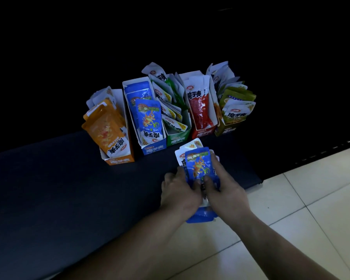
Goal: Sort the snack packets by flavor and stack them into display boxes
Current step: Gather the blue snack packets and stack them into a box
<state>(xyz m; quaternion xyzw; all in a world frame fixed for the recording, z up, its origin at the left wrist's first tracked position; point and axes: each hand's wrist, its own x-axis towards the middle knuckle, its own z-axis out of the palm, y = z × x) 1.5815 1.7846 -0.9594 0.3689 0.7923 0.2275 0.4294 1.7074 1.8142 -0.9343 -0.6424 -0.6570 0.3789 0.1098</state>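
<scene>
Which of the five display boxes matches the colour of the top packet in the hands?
The blue box, second from the left; no other box is blue.

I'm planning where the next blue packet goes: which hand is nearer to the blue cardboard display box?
Left. The left hand grips the snack packet stack in front and right of the blue cardboard display box; the right hand holds the stack's far side.
</scene>
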